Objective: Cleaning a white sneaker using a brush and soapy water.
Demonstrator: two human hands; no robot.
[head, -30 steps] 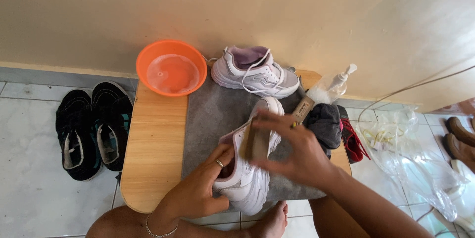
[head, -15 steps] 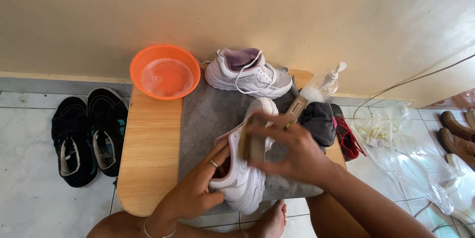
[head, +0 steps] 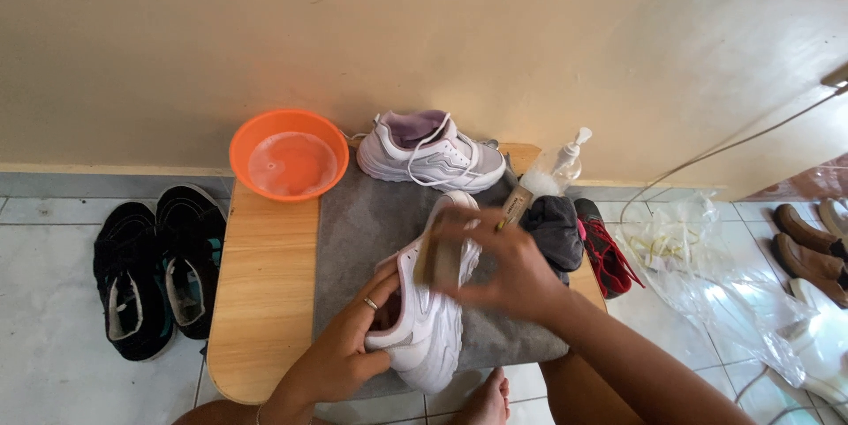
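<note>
- Left hand (head: 340, 356) grip closed around white leather sneaker (head: 430, 306), lower centre.
- Right hand (head: 511, 264) grip clasps a tan brush (head: 439, 257) against it.
- Round orange plastic basin (head: 289, 155), upper left, holds cloudy water.

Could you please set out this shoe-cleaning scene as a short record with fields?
Left hand: left hand grips the white lace-up sneaker lying on the grey cloth mat
Right hand: right hand presses a small brown brush against that sneaker's upper
Surface: low light wooden table
At the back: round orange plastic basin with soapy water; second white sneaker; clear pump bottle
Floor, left: pair of black sneakers on white tiles
Floor, right: crumpled clear plastic bag; brown shoes
</note>
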